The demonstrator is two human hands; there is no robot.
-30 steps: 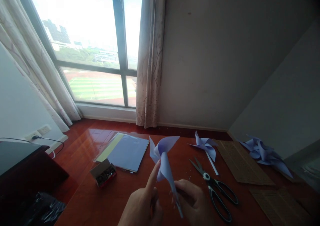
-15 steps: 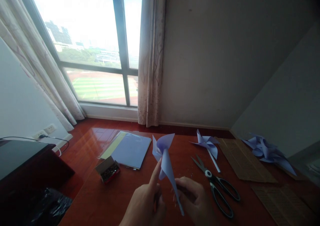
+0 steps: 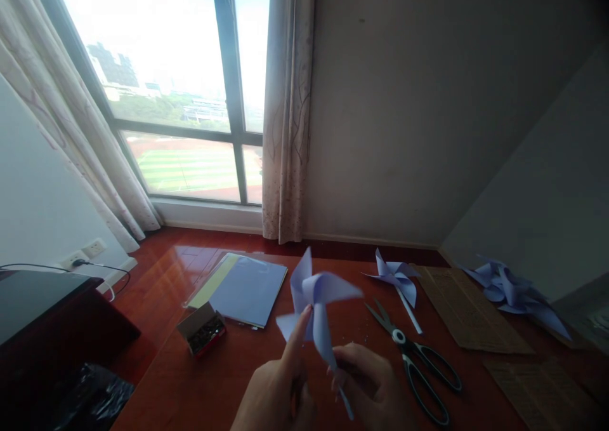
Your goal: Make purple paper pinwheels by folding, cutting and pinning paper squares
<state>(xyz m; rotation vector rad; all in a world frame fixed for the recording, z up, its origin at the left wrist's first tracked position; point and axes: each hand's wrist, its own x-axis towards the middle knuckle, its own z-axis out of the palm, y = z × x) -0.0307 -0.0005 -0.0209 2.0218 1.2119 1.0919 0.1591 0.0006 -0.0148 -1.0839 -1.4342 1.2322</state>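
Reddish wood makes up the table (image 3: 200, 380), which stands before a window (image 3: 181, 101) with pale curtains (image 3: 285, 113) and a grey wall. Low in the middle, the left hand (image 3: 273, 396) has its forefinger raised against the back of a lilac paper pinwheel (image 3: 316, 304), the other fingers curled in. The right hand (image 3: 368, 386), just at 3 o'clock of the left, pinches the pinwheel's thin stick (image 3: 346, 405) between thumb and fingers. The pinwheel is held up off the table, its blades spread above both hands.

At 9 o'clock of the pinwheel lies a small open box (image 3: 202, 331), red inside, filled with small dark bits too fine to make out. At 11 o'clock rests a clear sleeve of paper sheets (image 3: 245, 288), lilac on top, a yellow edge showing. Black-handled scissors (image 3: 413, 358) lie at 3 o'clock, a second pinwheel (image 3: 397, 278) at 2 o'clock, then cardboard pieces (image 3: 469, 313) and a heap of more pinwheels (image 3: 516, 294) at the far right.
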